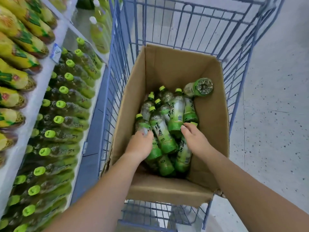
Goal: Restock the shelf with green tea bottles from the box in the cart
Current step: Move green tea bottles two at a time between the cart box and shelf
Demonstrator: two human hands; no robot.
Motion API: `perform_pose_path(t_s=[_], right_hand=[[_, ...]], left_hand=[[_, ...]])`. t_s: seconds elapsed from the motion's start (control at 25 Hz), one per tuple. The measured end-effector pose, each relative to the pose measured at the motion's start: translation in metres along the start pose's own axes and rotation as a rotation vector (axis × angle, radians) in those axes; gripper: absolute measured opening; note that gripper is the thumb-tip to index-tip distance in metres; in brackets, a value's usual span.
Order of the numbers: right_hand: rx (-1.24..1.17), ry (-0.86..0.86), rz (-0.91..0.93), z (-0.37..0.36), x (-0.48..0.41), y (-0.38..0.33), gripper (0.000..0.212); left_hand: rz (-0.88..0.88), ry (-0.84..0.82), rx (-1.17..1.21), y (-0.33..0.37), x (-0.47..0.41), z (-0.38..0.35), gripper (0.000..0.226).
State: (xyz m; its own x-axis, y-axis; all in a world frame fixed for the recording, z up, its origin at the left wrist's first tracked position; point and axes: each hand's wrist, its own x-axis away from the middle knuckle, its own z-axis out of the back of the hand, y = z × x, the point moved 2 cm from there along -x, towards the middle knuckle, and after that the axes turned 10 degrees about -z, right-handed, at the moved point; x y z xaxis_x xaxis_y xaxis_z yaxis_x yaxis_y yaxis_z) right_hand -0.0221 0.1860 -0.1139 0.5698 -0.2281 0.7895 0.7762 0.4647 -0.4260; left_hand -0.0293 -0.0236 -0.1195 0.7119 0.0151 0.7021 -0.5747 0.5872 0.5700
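An open cardboard box [210,114] stands in a blue wire cart [184,27]. Several green tea bottles [173,114] with green caps and labels lie jumbled in its bottom. One bottle [199,88] lies apart at the far right, its base toward me. My left hand [140,144] reaches into the box, its fingers curled over a bottle [142,126] at the left of the pile. My right hand [194,138] is down on the right side of the pile, fingers bent onto a bottle [185,153]; I cannot tell how firmly either hand holds.
Shelves [50,67] run along the left, right beside the cart. The lower shelf holds rows of green-capped tea bottles [66,104]; the upper one holds yellow-wrapped bottles [15,54]. Speckled grey floor [270,114] lies to the right of the cart.
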Motion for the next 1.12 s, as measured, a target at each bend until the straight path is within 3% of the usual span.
perform_pose_path(t_s=[0.2, 0.48, 0.68, 0.88, 1.0, 1.12], right_hand=[[0.094, 0.069, -0.026, -0.008, -0.062, -0.007, 0.056], [0.518, 0.268, 0.004, -0.026, -0.11, -0.03, 0.057], [0.714, 0.35, -0.018, -0.03, -0.129, -0.044, 0.062], [0.692, 0.31, -0.063, -0.027, -0.132, -0.058, 0.06], [0.699, 0.297, -0.06, -0.026, -0.122, -0.052, 0.07], [0.515, 0.178, -0.065, -0.035, -0.108, -0.039, 0.075]], left_hand=[[0.165, 0.107, -0.04, -0.015, -0.038, -0.023, 0.056], [0.233, 0.067, -0.171, -0.026, -0.065, -0.035, 0.085], [0.231, 0.079, -0.171, -0.028, -0.071, -0.042, 0.083], [0.246, 0.06, -0.074, -0.029, -0.068, -0.036, 0.085], [0.23, 0.022, 0.066, -0.021, -0.062, -0.026, 0.067], [0.198, 0.001, 0.185, -0.012, -0.053, -0.018, 0.052]])
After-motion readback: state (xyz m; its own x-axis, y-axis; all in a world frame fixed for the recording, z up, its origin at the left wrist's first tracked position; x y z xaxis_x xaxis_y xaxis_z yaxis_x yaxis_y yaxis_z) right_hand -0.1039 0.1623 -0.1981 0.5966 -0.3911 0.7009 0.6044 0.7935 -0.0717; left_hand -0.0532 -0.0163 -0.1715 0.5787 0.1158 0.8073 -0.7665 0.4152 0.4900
